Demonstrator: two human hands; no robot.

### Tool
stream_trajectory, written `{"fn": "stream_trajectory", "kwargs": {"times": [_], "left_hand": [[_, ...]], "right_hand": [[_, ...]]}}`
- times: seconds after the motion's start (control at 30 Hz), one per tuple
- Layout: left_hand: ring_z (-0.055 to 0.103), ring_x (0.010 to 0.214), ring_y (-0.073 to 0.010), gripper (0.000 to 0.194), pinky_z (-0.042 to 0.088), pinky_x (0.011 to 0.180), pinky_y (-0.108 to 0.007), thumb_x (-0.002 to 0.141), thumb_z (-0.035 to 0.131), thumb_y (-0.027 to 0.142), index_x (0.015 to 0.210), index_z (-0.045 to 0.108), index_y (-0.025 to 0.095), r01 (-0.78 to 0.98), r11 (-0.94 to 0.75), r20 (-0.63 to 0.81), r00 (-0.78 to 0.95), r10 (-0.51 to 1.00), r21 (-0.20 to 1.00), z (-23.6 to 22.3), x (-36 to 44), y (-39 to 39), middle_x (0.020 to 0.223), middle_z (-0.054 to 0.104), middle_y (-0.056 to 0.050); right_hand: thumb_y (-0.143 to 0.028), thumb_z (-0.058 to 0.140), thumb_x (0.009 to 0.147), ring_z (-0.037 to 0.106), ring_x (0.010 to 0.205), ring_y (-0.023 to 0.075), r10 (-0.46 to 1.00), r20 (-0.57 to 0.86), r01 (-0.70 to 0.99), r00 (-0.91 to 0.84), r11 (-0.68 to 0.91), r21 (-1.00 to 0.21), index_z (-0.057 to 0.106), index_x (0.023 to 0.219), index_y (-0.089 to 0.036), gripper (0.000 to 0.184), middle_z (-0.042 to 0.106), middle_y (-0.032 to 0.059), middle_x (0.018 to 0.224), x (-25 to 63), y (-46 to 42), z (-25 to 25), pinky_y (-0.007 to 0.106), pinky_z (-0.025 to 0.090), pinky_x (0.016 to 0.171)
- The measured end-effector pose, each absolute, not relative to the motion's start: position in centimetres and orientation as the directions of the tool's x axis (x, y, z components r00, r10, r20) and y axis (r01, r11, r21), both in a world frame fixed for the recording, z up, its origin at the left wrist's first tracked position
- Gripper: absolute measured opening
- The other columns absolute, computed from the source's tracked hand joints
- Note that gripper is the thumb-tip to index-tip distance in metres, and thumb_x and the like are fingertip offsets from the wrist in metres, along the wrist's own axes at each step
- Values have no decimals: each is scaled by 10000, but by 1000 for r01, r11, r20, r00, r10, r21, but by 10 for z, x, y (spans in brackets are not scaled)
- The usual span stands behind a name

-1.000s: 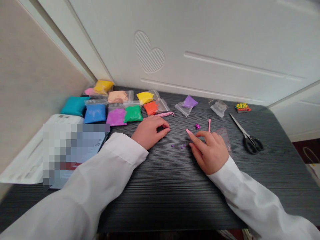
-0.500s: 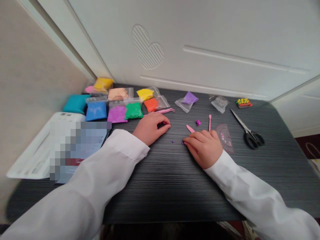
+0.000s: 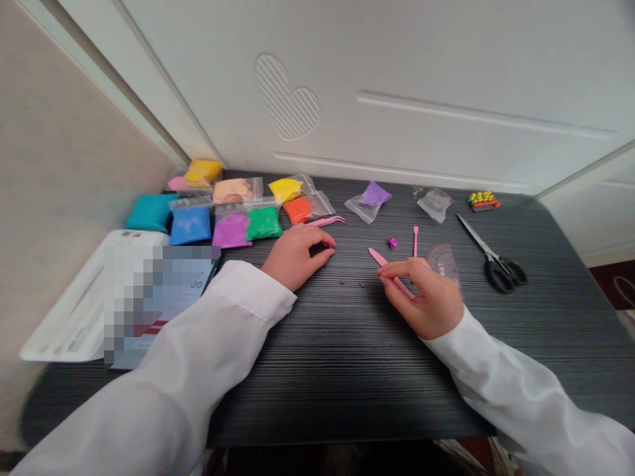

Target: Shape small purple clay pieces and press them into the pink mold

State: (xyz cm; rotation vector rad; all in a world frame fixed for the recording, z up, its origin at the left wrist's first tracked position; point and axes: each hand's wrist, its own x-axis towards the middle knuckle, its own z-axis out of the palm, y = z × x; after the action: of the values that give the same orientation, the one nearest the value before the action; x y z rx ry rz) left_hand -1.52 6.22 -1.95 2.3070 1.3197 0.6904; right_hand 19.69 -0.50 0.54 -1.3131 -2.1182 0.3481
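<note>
My left hand [image 3: 296, 259] rests on the dark table, thumb and forefinger closed in a pinch. A trace of purple shows between the tips, seemingly a small piece of clay [image 3: 331, 248]. My right hand [image 3: 421, 294] hovers over a pink clay knife [image 3: 380, 258], thumb and fingertips together; whatever they hold, if anything, is hidden. Two tiny purple clay bits, one on the left [image 3: 342, 282] and one on the right [image 3: 362, 285], lie between the hands. Behind them sits a magenta-purple clay lump [image 3: 392, 243]. A slim pink tool [image 3: 415, 239] lies beyond my right hand.
Pink tweezers [image 3: 327, 221] lie behind my left hand, near several clay bags, including a green one [image 3: 264, 223]. A purple clay bag [image 3: 373, 196] lies at the back. Scissors [image 3: 489, 254] and a clear protractor [image 3: 443, 259] are right; a tablet [image 3: 173, 284] and white tray [image 3: 64, 317] are left.
My right hand has moved slightly right and lifted off the right-hand purple bit, uncovering it and more of the clay knife. My left hand has stayed nearly in place.
</note>
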Motion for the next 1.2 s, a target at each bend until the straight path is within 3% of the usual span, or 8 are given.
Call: {"fn": "stream_trajectory", "kwargs": {"times": [0.1, 0.2, 0.3, 0.43, 0.63, 0.9, 1.2], "left_hand": [[507, 824, -153, 155, 395, 779, -292, 730, 497, 255, 829, 599, 194, 685, -466, 219, 420, 881, 559, -19, -15, 62, 828, 605, -6], [512, 815, -153, 172, 401, 768, -291, 727, 500, 258, 853, 598, 196, 688, -458, 218, 412, 885, 563, -20, -15, 61, 830, 603, -10], [513, 819, -154, 176, 399, 774, -294, 730, 493, 254, 860, 598, 199, 685, -464, 222, 415, 882, 562, -20, -14, 61, 836, 605, -10], [512, 825, -153, 168, 396, 782, -291, 728, 495, 251, 848, 600, 199, 686, -467, 227, 416, 881, 558, -19, -14, 61, 843, 610, -7], [507, 823, -149, 159, 394, 777, -285, 729, 500, 247, 845, 598, 200, 685, -469, 226, 418, 880, 558, -20, -15, 61, 834, 609, -2], [505, 841, -152, 160, 387, 792, -293, 731, 493, 246, 842, 601, 204, 675, -472, 227, 422, 878, 567, -19, -16, 62, 843, 614, -1], [506, 821, -147, 158, 387, 772, -285, 731, 497, 246, 843, 599, 200, 680, -473, 228, 422, 877, 560, -20, -15, 61, 833, 610, 2]], "right_hand": [[-192, 523, 730, 552, 775, 109, 916, 322, 631, -238, 398, -665, 526, 832, -193, 102, 596, 5, 812, 198, -5, 4, 253, 428, 732], [-211, 519, 738, 550, 739, 112, 923, 327, 576, -202, 381, -723, 529, 929, -190, 192, 583, 9, 808, 200, -2, 3, 274, 434, 721], [-230, 491, 767, 553, 760, 115, 917, 312, 573, -250, 400, -716, 556, 946, -201, 193, 598, 17, 846, 202, 1, 5, 277, 433, 715], [-256, 510, 760, 560, 758, 123, 903, 309, 573, -298, 428, -699, 592, 827, -201, 119, 618, 17, 800, 203, 1, 8, 269, 432, 690], [-265, 613, 675, 535, 670, 117, 909, 361, 519, -207, 415, -747, 541, 707, -191, 108, 564, -12, 691, 203, 0, 4, 274, 423, 651], [-184, 596, 692, 550, 746, 126, 913, 356, 477, -200, 408, -779, 579, 780, -201, 92, 603, 2, 774, 202, 0, 7, 292, 416, 714], [-187, 634, 648, 561, 701, 140, 905, 404, 396, -134, 423, -815, 570, 742, -208, 116, 600, -5, 716, 203, -1, 3, 317, 443, 686]]}}
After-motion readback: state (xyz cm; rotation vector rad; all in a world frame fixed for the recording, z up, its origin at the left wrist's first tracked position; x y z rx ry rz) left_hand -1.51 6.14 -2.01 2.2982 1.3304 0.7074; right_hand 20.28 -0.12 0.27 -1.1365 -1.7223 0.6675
